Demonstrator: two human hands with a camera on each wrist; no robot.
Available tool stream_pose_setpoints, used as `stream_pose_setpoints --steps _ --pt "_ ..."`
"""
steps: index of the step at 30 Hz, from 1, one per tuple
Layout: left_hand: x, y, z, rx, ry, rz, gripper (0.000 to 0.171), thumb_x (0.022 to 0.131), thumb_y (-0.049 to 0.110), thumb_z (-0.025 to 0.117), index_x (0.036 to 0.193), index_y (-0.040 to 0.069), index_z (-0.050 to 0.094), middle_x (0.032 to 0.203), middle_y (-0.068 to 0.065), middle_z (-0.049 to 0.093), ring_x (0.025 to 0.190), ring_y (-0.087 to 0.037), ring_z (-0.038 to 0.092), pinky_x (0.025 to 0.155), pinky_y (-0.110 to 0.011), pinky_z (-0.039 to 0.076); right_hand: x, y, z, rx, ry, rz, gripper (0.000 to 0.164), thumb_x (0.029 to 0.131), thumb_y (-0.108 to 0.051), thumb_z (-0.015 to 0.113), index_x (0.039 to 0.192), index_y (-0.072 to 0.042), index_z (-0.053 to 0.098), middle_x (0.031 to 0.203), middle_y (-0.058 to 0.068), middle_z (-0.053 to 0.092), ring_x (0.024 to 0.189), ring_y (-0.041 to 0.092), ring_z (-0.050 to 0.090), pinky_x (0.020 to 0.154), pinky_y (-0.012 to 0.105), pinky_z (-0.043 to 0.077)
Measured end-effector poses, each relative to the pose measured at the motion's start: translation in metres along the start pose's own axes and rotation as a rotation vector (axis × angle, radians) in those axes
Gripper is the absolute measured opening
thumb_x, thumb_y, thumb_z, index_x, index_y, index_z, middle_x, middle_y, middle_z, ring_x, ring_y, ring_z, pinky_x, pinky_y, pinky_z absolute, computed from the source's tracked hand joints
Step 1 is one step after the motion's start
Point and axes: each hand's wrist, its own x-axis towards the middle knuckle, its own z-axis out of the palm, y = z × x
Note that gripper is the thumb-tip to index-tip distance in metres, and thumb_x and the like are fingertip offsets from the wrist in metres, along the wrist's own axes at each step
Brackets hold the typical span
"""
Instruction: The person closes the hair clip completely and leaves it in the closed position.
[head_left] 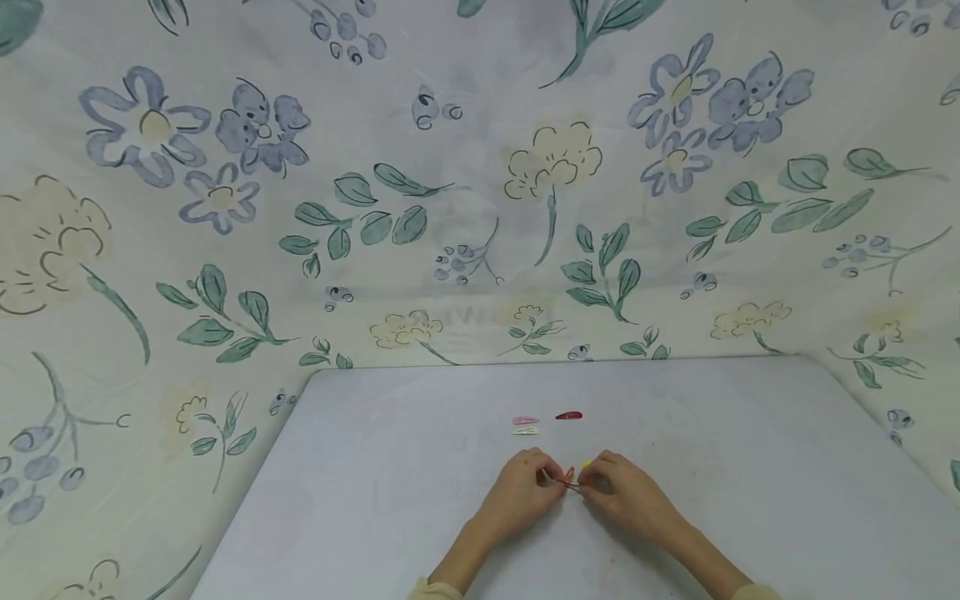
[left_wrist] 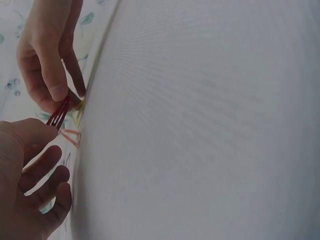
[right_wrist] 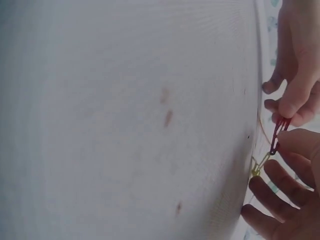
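Observation:
My left hand (head_left: 519, 493) and right hand (head_left: 628, 498) meet near the middle of the table. Between them is a dark red snap hair clip (left_wrist: 57, 117), each hand pinching an end between thumb and forefinger. Its arms look spread apart in the right wrist view. An orange hair clip (left_wrist: 71, 137) lies just beyond my left fingertips. Close by my right fingers is a yellow hair clip (right_wrist: 258, 167), partly covered by the hand in the head view.
Farther back on the white table (head_left: 375, 483) lie a pink hair clip (head_left: 526, 420), a pale hair clip (head_left: 526, 432) and a red hair clip (head_left: 569, 415). Floral cloth (head_left: 480, 208) hangs behind the table and along its sides.

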Motion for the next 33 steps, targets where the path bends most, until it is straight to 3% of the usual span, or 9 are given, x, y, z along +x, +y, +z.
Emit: stream_pose_setpoints --steps 6,10,17,33 --pt "0.001 0.0 0.0 -0.046 0.006 -0.024 0.006 0.084 0.019 0.075 0.085 0.018 0.07 0.087 0.012 0.063 0.085 -0.01 0.056 0.076 -0.023 0.045 0.0 -0.001 -0.002 0.04 0.0 0.002 0.014 0.084 -0.014 0.077 0.092 -0.022 0.069 0.092 -0.016 0.059 0.094 0.009 0.062 0.085 0.035 0.053" --pt "0.003 0.001 -0.002 -0.076 0.041 -0.003 0.004 0.085 0.015 0.072 0.086 0.017 0.069 0.086 0.011 0.065 0.087 -0.012 0.058 0.077 -0.025 0.047 0.001 -0.003 -0.007 0.072 0.011 0.01 0.017 0.085 -0.011 0.076 0.097 -0.021 0.068 0.095 -0.015 0.061 0.096 0.012 0.064 0.087 0.037 0.053" --pt "0.009 0.005 -0.003 -0.129 0.18 0.059 0.006 0.086 0.007 0.068 0.088 0.012 0.069 0.082 0.004 0.065 0.079 -0.013 0.06 0.07 -0.024 0.05 0.009 -0.006 -0.01 0.161 0.068 0.016 0.019 0.086 -0.007 0.074 0.1 -0.018 0.068 0.098 -0.01 0.064 0.097 0.015 0.065 0.089 0.042 0.054" --pt "0.02 0.013 0.0 -0.264 0.423 0.041 0.01 0.08 0.001 0.071 0.085 0.01 0.069 0.086 -0.003 0.065 0.079 -0.02 0.062 0.067 -0.029 0.054 0.025 -0.019 -0.008 0.283 0.261 0.069 0.014 0.084 -0.005 0.075 0.095 -0.012 0.071 0.093 -0.003 0.063 0.091 0.019 0.065 0.085 0.044 0.057"
